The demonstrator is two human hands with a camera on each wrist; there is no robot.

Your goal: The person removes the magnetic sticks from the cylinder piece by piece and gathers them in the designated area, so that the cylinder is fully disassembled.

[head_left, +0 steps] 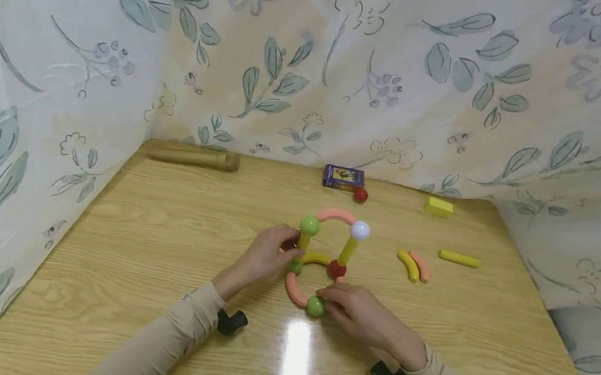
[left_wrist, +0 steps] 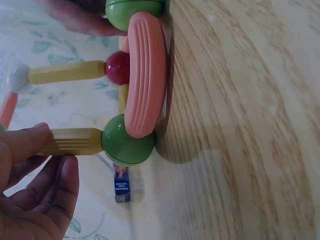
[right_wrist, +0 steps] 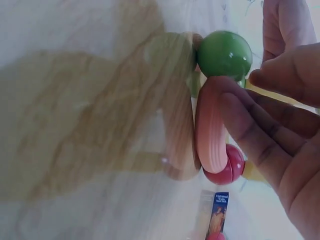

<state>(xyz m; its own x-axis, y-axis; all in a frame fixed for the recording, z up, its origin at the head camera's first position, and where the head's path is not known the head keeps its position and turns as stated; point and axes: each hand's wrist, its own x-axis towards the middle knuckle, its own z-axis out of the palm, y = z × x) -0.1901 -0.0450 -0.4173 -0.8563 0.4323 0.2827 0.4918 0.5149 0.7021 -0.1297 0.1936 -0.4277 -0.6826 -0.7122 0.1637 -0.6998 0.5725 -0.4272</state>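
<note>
A magnetic ball-and-stick frame stands on the table. My left hand (head_left: 271, 249) pinches its left upright yellow stick (left_wrist: 75, 141), between a lower green ball (left_wrist: 128, 140) and an upper green ball (head_left: 310, 226). A pink curved stick (head_left: 337, 215) joins that upper ball to a white ball (head_left: 360, 231) atop the other upright, above a red ball (head_left: 337, 269). Low down, a yellow curved stick (head_left: 317, 257) and pink curved ones form a ring with the front green ball (head_left: 315, 306). My right hand (head_left: 361, 312) holds the right pink curved stick (right_wrist: 211, 127) beside that front ball.
Loose yellow (head_left: 408, 266) and pink curved sticks (head_left: 419, 266), a straight yellow stick (head_left: 459, 258) and a yellow block (head_left: 439, 207) lie at right. Behind are a small blue box (head_left: 343, 177), a red ball (head_left: 361, 195) and a brown cylinder (head_left: 192, 156). Floral cloth (head_left: 315, 59) surrounds the table.
</note>
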